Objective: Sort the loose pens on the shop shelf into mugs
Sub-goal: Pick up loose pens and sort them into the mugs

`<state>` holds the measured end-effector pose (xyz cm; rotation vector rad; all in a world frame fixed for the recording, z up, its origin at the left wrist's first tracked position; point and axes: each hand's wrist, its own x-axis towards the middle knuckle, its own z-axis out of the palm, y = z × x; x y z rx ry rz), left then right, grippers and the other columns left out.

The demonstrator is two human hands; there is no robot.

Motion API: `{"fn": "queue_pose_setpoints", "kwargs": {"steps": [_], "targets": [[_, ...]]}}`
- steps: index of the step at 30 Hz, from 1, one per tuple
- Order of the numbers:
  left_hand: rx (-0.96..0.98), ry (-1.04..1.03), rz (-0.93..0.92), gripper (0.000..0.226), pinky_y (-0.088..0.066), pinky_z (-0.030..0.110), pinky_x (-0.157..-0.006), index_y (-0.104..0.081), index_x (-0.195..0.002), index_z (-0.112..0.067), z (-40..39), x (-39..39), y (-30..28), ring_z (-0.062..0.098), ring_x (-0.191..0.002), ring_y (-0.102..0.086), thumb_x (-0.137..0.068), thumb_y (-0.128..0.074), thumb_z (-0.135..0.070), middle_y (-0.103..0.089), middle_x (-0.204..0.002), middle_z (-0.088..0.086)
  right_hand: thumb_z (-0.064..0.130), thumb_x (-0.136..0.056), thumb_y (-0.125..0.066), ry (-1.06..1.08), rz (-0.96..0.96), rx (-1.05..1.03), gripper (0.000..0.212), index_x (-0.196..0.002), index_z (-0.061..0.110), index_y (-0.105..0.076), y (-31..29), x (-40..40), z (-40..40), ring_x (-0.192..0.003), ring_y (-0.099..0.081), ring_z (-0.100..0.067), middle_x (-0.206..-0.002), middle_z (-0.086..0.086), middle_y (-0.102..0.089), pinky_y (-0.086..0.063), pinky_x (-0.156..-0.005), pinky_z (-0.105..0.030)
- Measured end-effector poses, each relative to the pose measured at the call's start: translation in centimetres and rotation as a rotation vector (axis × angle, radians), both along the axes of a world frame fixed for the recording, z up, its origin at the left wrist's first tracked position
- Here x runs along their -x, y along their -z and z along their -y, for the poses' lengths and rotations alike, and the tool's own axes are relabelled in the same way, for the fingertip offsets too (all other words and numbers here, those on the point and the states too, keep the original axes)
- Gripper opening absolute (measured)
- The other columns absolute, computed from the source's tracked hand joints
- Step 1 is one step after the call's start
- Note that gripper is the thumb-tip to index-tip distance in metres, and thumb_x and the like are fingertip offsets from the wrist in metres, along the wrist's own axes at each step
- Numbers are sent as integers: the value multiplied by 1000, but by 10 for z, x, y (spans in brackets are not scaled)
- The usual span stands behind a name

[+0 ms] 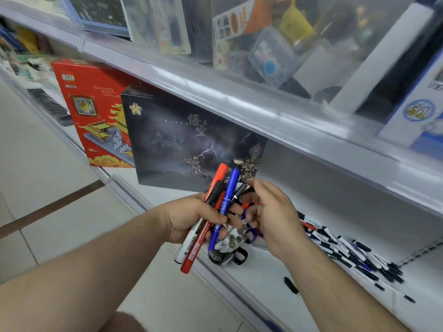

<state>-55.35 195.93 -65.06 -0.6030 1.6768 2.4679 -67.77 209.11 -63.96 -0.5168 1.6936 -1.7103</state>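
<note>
While the left hand (191,216) grips a mixed bundle of markers (211,219) in its curled fingers, the bundle stands tilted, its upper ends fanning out above the knuckles and its lower ends sticking out below the palm. Among them a red marker (217,180) rises highest, a blue marker (226,202) lies just to its right across the fingertips, and a white-barrelled marker (188,243) with a black tip juts downward beside another red one.

Just to the right of that fist, the right hand (271,212) hovers with its fingers curled toward the bundle; its fingertips are close to a dark pen near the top of the bundle, though whether they actually pinch it cannot be told.

Directly below and between both hands a dark mug (227,256) with a black handle stands on the white shelf (263,279), partly hidden by the fingers. Further right of the right wrist, a heap of loose pens (347,250) in black, white and blue sprawls over the shelf, and one black pen (291,286) lies apart from it, nearer the shelf edge.

Beyond the left hand a dark box (182,137) stands upright, with a red box (96,111) to its left.
</note>
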Motion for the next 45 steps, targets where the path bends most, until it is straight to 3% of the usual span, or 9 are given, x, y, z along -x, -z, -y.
{"fn": "queue_pose_setpoints", "kwargs": {"steps": [4,9,12,19,23,27,32,40,45], "targets": [[20,98,10,35,-49,21,-44,-69,-102,-5,-21,11,-12,20,-58,-66,-68,-59,-1,-73,-90,16,18,-96,-63,-48,-166,-48,18,-113,24,-65,-15,-3,-31,-51,-55,-8,-75,4,-66,-43,-48,-22],[49,141,35,37,-51,27,-55,-66,-108,-11,-42,22,-19,22,-62,-67,-71,-61,-5,-73,-97,17,-5,-87,-67,68,-246,-58,12,-89,7,-66,-20,-4,-59,-45,-56,-5,-56,6,-60,-44,-48,-17],[79,55,40,25,-56,36,-68,-65,-103,-9,-54,32,-23,28,-70,-69,-78,-67,-4,-73,-97,16,-4,-85,-70,172,-218,-48,13,-85,8,-66,-18,-5,-76,-50,-58,-11,-61,-2,-63,-48,-49,-20],[120,-181,51,26,-58,29,-57,-57,-117,4,-74,56,-36,23,-83,-75,-94,-60,-6,-75,-95,16,-10,-83,-69,441,-101,23,14,-82,4,-64,-10,0,-120,-55,-67,-17,-60,-7,-67,-54,-53,-24],[81,-221,50,20,-58,31,-59,-61,-112,-3,-78,62,-37,22,-83,-75,-93,-60,-9,-76,-93,11,-12,-88,-62,623,214,175,17,-78,2,-58,-1,4,-143,-58,-66,-21,-61,-8,-65,-56,-61,-31],[60,-237,49,18,-55,30,-62,-64,-110,-6,-84,73,-35,21,-85,-75,-94,-60,-9,-76,-96,8,-7,-91,-57,695,615,370,9,-87,1,-58,11,0,-152,-66,-66,-21,-76,-15,-63,-57,-50,-22],[15,-289,45,16,-60,35,-66,-65,-109,-3,-85,77,-31,29,-90,-73,-94,-60,-6,-74,-103,15,-7,-94,-51,748,748,397,13,-85,0,-58,22,-9,-152,-59,-71,-20,-69,-16,-67,-58,-50,-23],[128,-179,120,17,-58,40,-77,-68,-106,0,-100,81,-17,34,-93,-72,-91,-65,-5,-74,-101,17,-17,-89,-56,592,523,262,19,-99,-2,-58,28,-24,-127,-74,-72,-30,-91,-23,-66,-62,-64,-31],[167,-149,147,10,-59,36,-68,-70,-97,1,-105,83,-7,30,-76,-70,-88,-67,-3,-72,-89,16,-10,-85,-67,472,127,17,26,-99,12,-64,33,-22,-116,-72,-73,-23,-89,-11,-71,-58,-63,-28]]}}
